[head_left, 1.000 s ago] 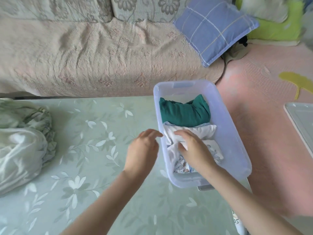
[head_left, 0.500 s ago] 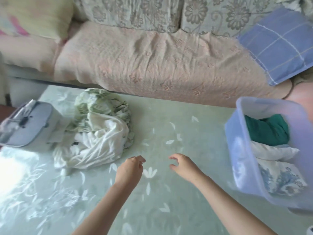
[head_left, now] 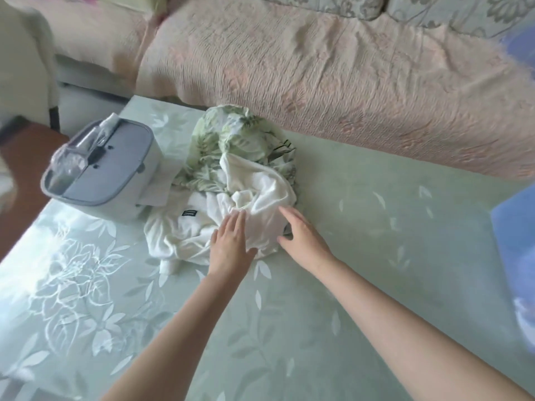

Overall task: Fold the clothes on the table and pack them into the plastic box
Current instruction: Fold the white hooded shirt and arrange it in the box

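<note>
Both arms stretch out over the tabletop [head_left: 376, 233]; left hand [head_left: 231, 246] lies flat, fingers straight, on the crumpled white garment [head_left: 257, 189]; right hand [head_left: 302, 237], fingers apart, touches its edge; plastic box [head_left: 516, 244] sits far right.

A single wide-angle view looks from the person's head, forward and steeply down onto the counter [head_left: 362, 256], close enough that both forearms [head_left: 185, 328] enter from the bottom edge. It faces the sofa [head_left: 318, 68] running across the top, and the plastic box [head_left: 515, 244] is cut off at the right edge.
</note>
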A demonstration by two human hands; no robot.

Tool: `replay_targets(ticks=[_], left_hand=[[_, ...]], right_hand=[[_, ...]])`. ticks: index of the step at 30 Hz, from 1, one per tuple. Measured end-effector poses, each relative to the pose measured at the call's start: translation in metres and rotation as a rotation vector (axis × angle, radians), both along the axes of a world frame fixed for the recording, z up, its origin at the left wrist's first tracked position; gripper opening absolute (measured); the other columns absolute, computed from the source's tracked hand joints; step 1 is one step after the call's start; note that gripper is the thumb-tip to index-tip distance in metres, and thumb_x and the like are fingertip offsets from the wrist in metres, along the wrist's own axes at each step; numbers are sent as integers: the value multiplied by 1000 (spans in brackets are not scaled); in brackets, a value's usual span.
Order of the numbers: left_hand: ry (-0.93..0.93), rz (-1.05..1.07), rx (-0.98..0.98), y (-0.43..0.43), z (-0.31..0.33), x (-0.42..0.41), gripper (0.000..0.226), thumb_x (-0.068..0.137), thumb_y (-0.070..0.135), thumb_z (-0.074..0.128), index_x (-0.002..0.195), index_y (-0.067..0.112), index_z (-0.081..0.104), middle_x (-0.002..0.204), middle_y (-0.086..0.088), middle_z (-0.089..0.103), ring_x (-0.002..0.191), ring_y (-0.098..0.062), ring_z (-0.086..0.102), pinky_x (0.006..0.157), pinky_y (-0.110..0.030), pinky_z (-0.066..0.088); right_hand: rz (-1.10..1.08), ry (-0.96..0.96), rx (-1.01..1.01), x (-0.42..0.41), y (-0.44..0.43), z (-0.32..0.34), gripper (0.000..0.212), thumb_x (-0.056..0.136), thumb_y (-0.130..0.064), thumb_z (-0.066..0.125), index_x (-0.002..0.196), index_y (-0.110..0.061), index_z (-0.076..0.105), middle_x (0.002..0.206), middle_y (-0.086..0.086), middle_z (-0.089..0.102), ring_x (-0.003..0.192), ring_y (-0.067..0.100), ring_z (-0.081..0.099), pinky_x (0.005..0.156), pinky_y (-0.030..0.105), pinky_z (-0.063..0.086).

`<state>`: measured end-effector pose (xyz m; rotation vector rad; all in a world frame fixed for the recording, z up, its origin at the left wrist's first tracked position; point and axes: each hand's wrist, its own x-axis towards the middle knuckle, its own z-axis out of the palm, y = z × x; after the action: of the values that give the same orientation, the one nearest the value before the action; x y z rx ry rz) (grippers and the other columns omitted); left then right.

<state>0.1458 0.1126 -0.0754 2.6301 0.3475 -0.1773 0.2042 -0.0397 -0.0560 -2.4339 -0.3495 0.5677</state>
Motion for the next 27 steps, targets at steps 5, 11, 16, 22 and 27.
replay_targets(ticks=[5,11,16,22,27], left_hand=[[-224,110,-6,3,-23,2,33,83,21,68,112,13,56,105,-5,62,102,-27,50,88,-33,33],[-529,-8,19,0,-48,-11,18,82,16,67,99,13,63,90,-2,58,83,-27,54,75,-35,40],[-719,101,10,-16,-58,2,17,79,20,65,96,17,68,90,-1,60,90,-26,48,78,-34,38],[-798,110,-19,-23,-60,13,19,82,16,65,100,16,65,100,-5,59,93,-30,51,80,-37,41],[-873,90,-122,-34,-34,-20,30,86,25,67,109,11,54,95,9,53,90,-18,48,74,-29,34]], right_hand=[[239,-332,-143,12,25,-28,64,87,-2,54,142,-29,37,160,-7,0,146,17,-8,116,36,14],[206,-649,66,21,7,-70,26,72,-15,76,95,-11,62,113,5,62,123,31,47,110,45,28],[71,-636,267,25,1,-85,14,81,-15,70,87,-15,57,90,-6,58,87,14,53,77,36,47],[-34,-678,480,22,1,-84,15,84,-20,67,82,-17,52,65,-17,50,66,9,48,58,32,39],[-108,-859,608,-13,-17,-47,7,85,-6,57,86,-11,52,61,-14,43,58,-3,44,58,25,39]])
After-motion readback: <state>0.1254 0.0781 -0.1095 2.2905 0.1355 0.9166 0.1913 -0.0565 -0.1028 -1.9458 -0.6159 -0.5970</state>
